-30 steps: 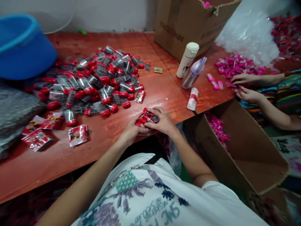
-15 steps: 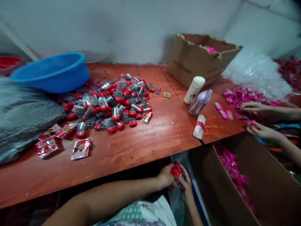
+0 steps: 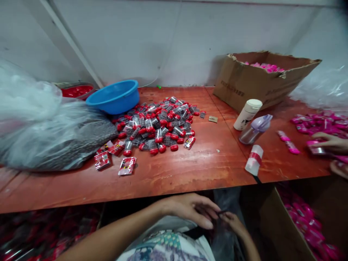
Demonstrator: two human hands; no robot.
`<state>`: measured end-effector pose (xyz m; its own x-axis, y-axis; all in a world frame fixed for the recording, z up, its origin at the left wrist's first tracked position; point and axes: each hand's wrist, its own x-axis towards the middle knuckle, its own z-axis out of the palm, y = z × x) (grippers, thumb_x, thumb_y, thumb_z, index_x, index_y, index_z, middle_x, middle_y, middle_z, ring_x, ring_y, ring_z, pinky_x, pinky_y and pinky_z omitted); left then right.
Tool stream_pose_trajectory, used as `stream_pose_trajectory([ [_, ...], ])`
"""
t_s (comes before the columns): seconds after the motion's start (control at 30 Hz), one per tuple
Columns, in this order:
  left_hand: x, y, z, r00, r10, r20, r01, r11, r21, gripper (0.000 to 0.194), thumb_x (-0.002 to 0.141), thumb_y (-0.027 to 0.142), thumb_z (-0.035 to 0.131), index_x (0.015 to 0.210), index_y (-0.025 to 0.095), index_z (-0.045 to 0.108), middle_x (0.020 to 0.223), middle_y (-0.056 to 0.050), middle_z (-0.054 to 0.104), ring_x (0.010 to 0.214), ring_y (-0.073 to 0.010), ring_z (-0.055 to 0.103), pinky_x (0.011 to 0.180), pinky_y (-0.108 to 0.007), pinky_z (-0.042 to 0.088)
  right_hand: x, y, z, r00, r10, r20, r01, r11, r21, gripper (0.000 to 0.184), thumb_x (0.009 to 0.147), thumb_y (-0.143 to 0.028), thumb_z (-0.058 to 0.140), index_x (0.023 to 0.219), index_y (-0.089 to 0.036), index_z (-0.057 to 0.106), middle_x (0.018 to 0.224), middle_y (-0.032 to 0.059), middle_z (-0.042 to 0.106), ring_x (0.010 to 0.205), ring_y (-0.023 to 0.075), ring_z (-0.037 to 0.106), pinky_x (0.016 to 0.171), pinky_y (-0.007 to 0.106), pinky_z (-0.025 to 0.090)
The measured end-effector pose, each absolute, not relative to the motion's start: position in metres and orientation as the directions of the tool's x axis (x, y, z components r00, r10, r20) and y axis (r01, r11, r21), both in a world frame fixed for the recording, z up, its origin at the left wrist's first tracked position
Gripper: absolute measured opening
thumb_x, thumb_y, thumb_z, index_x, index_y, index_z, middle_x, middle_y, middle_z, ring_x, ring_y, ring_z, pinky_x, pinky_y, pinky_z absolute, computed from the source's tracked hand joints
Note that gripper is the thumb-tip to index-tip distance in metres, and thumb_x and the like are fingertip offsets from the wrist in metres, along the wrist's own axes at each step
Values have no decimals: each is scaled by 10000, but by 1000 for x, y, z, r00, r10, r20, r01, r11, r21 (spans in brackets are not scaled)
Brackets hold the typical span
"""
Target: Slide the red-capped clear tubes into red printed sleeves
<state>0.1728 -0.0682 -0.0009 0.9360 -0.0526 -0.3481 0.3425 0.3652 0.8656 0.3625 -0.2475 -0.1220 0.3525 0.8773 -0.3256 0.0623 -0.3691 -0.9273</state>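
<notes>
Both of my hands are below the front edge of the red-brown table (image 3: pixel 174 177), over my lap. My left hand (image 3: pixel 190 210) lies with fingers stretched out and holds nothing. My right hand (image 3: pixel 233 223) is just to its right with fingers curled, their tips meeting the left fingertips on something thin and dark that I cannot make out. A clear plastic bag (image 3: pixel 225 199) hangs just behind them. On the table lies a pile of red-capped pieces in clear packs (image 3: pixel 160 123), with a few red sachets (image 3: pixel 127 165) in front of it.
A blue basin (image 3: pixel 114 96) and a big plastic sack (image 3: pixel 54 134) sit at the left. A cardboard box (image 3: pixel 261 81), a white bottle (image 3: pixel 247 114), a purple-lidded bottle (image 3: pixel 254 129) and a white roll (image 3: pixel 254 159) stand right. Another person's hand (image 3: pixel 330 141) works among pink pieces (image 3: pixel 315 121). An open carton (image 3: pixel 296 224) stands below.
My hands carried a red bundle off the table's edge down below it; now no red bundle shows in them. The view has tilted up toward the wall.
</notes>
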Motion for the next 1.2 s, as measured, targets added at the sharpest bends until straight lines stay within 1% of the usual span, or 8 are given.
stream_pose_trajectory([
  [0.13, 87, -19, 34, 739, 570, -359, 237, 279, 931, 300, 697, 359, 729, 952, 200, 718, 869, -88, 714, 786, -203, 651, 686, -300, 504, 362, -213, -61, -36, 934, -356, 65, -353, -933, 269, 792, -452, 629, 940, -238, 698, 814, 59, 705, 738, 230, 686, 582, 326, 548],
  [0.2, 48, 4, 30, 406, 874, -266, 242, 178, 954, 266, 650, 371, 754, 831, 180, 714, 726, -58, 685, 649, -172, 612, 575, -259, 470, 359, -170, -32, 45, 987, -157, 219, -163, -962, 261, 838, -433, 568, 856, -206, 697, 791, 64, 685, 722, 205, 655, 630, 314, 531],
  [0.27, 15, 22, 19, 148, 979, -139, 279, 94, 956, 308, 650, 388, 739, 862, 167, 704, 746, -50, 681, 626, -158, 590, 545, -245, 436, 353, -116, -17, 198, 977, 80, 439, -15, -898, 276, 852, -432, 539, 863, -197, 686, 848, 79, 670, 792, 217, 634, 717, 341, 520],
  [0.4, -28, 42, -4, -60, 998, 19, 458, 11, 889, 329, 678, 383, 684, 899, 139, 700, 803, -65, 690, 669, -174, 590, 606, -273, 441, 334, -17, -27, 225, 908, 353, 780, 49, -624, 436, 866, -408, 508, 1228, -174, 574, 1295, 187, 515, 1166, 321, 501, 931, 472, 431],
  [0.57, -39, 41, -19, -41, 999, 36, 610, -3, 793, 382, 660, 371, 708, 978, 160, 708, 857, -67, 707, 754, -217, 623, 707, -312, 448, 328, 11, -54, 49, 950, 307, 905, 88, -415, 384, 867, -395, 523, 1176, -174, 582, 1331, 186, 490, 1180, 341, 491, 929, 501, 425],
  [0.77, -44, 40, -31, -92, 996, -6, 500, 52, 865, 349, 646, 301, 717, 969, 169, 708, 818, -52, 707, 759, -214, 626, 707, -305, 453, 321, -98, -67, -20, 907, 421, 863, 228, -451, 350, 872, -354, 494, 1191, -231, 565, 1254, 125, 550, 1128, 287, 544, 947, 476, 451],
  [0.93, -47, 39, -36, -106, 994, 38, 526, 24, 850, 243, 687, 307, 680, 900, 191, 693, 803, -35, 698, 736, -199, 626, 680, -292, 443, 300, -225, -123, 294, 812, 503, 864, -1, -503, 403, 821, -302, 567, 1223, -327, 552, 1283, 114, 547, 1166, 357, 529, 948, 570, 436],
  [1.2, -45, 35, -30, -148, 983, 113, 602, -1, 798, 155, 718, 316, 652, 814, 196, 664, 811, -33, 662, 717, -180, 595, 686, -294, 429, 311, -264, -225, 324, 859, 396, 859, -92, -503, 261, 807, -434, 490, 805, -326, 727, 787, 59, 716, 710, 344, 691, 522, 484, 576],
])
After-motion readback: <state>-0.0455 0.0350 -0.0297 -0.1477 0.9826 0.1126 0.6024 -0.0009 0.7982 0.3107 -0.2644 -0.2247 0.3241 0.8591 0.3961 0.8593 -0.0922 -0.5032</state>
